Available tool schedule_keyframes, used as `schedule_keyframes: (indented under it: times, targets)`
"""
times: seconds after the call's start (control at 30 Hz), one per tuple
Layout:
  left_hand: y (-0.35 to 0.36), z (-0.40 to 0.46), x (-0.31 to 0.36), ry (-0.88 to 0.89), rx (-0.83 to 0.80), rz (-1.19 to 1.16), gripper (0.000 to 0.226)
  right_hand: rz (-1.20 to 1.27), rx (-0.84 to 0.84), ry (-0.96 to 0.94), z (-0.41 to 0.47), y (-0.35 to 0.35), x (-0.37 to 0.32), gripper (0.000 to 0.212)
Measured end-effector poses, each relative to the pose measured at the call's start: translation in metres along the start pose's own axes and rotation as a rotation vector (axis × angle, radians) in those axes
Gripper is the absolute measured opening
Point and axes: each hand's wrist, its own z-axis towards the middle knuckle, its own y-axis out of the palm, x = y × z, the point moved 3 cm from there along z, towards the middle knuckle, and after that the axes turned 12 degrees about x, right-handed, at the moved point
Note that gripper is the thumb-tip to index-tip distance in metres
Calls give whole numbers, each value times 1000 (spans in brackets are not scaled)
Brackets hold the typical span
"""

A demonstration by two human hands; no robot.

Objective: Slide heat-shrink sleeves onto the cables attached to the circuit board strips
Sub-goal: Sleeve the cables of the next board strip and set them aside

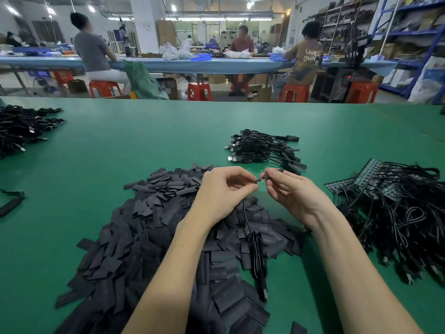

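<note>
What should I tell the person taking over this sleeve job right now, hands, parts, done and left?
Left hand pinches the black cable near its end; right hand pinches the small piece at the cable's tip. Whether a sleeve is on yet cannot be told.
The cable's coiled rest lies on the sleeve pile in front.
Far bundle of cables looks sleeved already.
Right: cables on circuit board strips, apparently still to do.

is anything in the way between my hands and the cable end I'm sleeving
Nothing visible. The left hand and right hand already pinch the thin black cable at its end, above the pile of flat black heat-shrink sleeves.
</note>
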Motion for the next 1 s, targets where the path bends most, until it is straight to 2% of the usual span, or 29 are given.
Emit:
schedule_keyframes:
  times: [0.43,0.7,1.0]
  targets:
    - [-3,-2,-3,44,0,33,6,-40,-54,-4,-5,7,9,26]
    - [-10,-6,-9,45,-12,34,5,-111,-102,14,-7,14,17,14]
    - [-13,-6,-11,-23,6,-149,21,-85,-125,-2,-10,20,14,16]
